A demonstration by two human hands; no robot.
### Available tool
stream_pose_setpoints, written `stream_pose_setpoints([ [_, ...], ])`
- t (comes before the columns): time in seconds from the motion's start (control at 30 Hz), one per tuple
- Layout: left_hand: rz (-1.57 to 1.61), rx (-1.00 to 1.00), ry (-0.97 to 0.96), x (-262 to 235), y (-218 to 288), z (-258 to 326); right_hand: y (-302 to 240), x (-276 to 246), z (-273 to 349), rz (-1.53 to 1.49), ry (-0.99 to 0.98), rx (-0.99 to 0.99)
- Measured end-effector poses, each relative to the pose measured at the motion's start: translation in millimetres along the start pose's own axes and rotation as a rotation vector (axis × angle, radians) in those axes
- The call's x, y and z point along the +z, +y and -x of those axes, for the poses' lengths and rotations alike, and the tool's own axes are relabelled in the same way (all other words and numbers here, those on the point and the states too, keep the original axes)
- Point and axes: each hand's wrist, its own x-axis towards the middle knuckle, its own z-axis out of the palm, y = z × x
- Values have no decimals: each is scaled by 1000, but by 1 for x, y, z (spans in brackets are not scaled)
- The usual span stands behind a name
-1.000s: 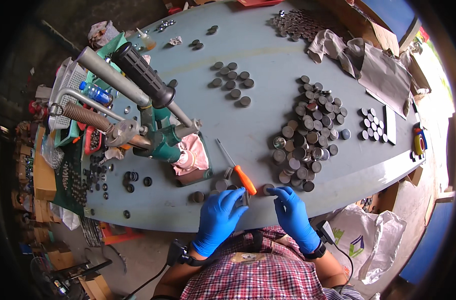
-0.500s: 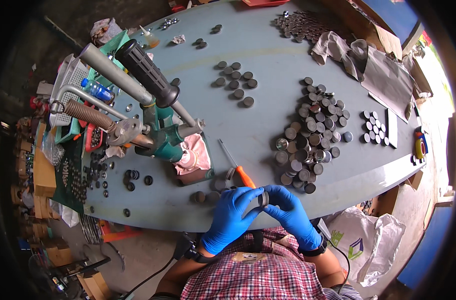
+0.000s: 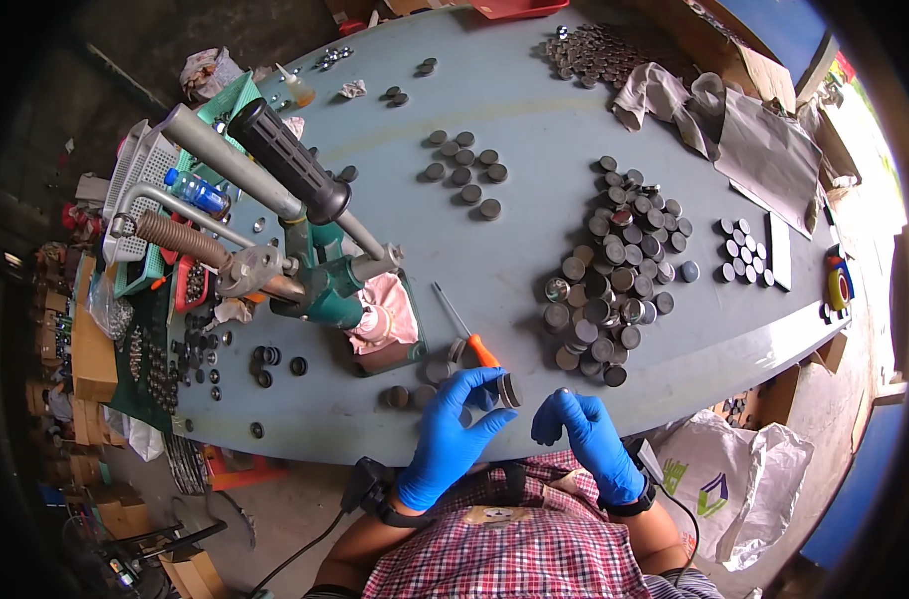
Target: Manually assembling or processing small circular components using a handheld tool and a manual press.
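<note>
My left hand (image 3: 453,427), in a blue glove, pinches a dark round metal disc (image 3: 510,389) between thumb and fingers just over the table's near edge. My right hand (image 3: 586,437), also gloved, hovers a little to the right of the disc with its fingers curled. I cannot tell whether something small sits at its fingertips. An orange-handled screwdriver (image 3: 474,341) lies on the table just beyond my left hand. A few loose discs (image 3: 407,395) rest to the left of that hand.
A large heap of round discs (image 3: 614,270) lies to the right of centre, with smaller groups (image 3: 464,170) farther back. A green hand press (image 3: 320,275) with a long black-gripped lever stands at left on the blue table (image 3: 514,240). Baskets and small parts crowd the left edge.
My hands were joined on one piece at the table edge. They have now drawn apart, the disc staying in my left hand and my right hand shifting right.
</note>
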Motion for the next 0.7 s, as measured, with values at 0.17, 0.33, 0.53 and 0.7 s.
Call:
stream_pose_setpoints([
  [0.17,-61,-62,10,7,-17,-33,15,-3,-18,294,175,-114],
  [0.33,-624,-16,8,26,-74,-106,5,-17,-45,893,444,-480],
  [0.53,-737,192,242,30,-81,-164,-22,-34,-89,1409,413,-514],
  [0.7,-403,152,-67,26,-60,-113,-20,-35,-99,1335,324,-565],
])
